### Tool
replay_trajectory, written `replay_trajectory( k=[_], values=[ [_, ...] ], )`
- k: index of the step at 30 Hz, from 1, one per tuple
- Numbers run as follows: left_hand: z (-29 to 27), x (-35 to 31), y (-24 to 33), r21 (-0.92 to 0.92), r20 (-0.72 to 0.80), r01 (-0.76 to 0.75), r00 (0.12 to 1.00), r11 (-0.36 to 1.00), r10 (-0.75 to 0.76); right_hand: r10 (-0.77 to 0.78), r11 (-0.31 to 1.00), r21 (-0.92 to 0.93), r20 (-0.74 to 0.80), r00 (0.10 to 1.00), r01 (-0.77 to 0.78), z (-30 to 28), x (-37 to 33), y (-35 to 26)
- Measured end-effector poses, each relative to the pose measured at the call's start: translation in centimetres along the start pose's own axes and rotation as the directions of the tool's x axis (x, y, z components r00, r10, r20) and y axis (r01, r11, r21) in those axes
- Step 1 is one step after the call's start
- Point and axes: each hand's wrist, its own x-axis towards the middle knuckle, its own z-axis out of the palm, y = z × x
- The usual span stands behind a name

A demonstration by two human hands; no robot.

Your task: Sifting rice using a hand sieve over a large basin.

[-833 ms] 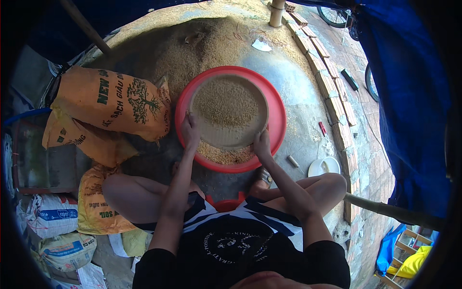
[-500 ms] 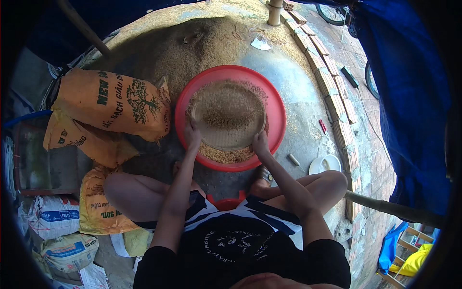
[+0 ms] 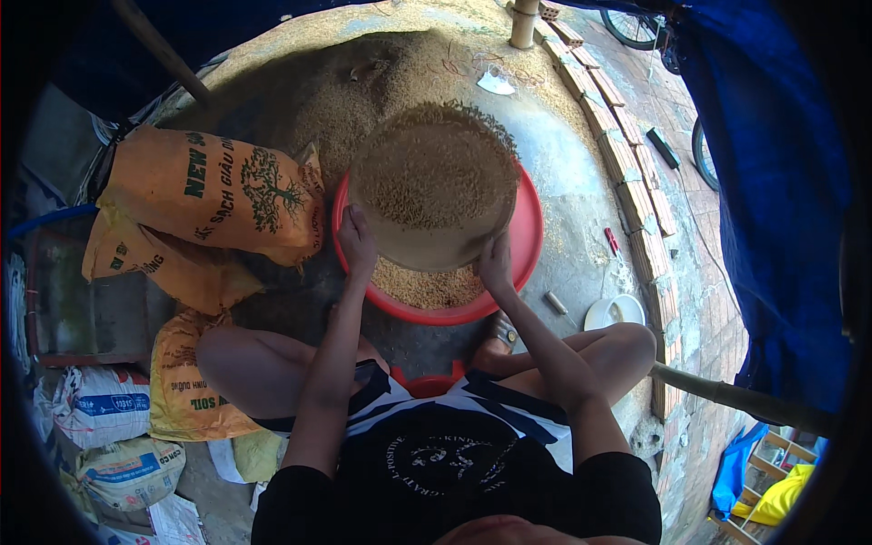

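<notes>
This looks like a sheltered farmyard or home yard, shown by the blue tarp (image 3: 772, 182) and wooden post (image 3: 523, 25) beside a rough concrete floor (image 3: 570, 177), the loose grain heap (image 3: 331, 118), the orange sacks (image 3: 213, 186), the red tub (image 3: 530, 222), the row of bricks (image 3: 619, 154) and a bicycle wheel (image 3: 631, 29) beyond them.

You hold a round, shallow tan tray (image 3: 422, 250) over the wide red basin (image 3: 530, 222) — brown grain (image 3: 425, 193) spreads across the tray's middle to its far rim. Past its near edge, golden grain (image 3: 431, 289) lies in the basin.
</notes>
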Motion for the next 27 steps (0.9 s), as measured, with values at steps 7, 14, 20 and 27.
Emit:
replay_trajectory(
  k=[7,14,20,27],
  values=[
    [1.2,-2.3,-8.1,0.428,0.135,0.208,0.948,0.88,-0.289,0.49,0.864,-0.04,0.286,0.823,-0.501,0.9,-1.3,5.2],
    [-0.4,0.6,0.3,0.049,0.062,-0.042,0.997,0.998,0.039,0.021,0.999,0.024,0.023,1.0,-0.022,-0.4,-1.2,-1.0],
    [1.7,0.3,-1.8,0.109,0.029,-0.165,0.986,0.98,0.162,0.035,0.999,-0.004,-0.06,0.998,-0.035,0.2,0.7,3.7],
    [0.3,-0.6,-6.1,0.404,0.177,0.155,0.954,0.902,-0.244,0.513,0.839,0.079,0.221,0.83,-0.539,0.3,-0.6,1.7]
  ],
)
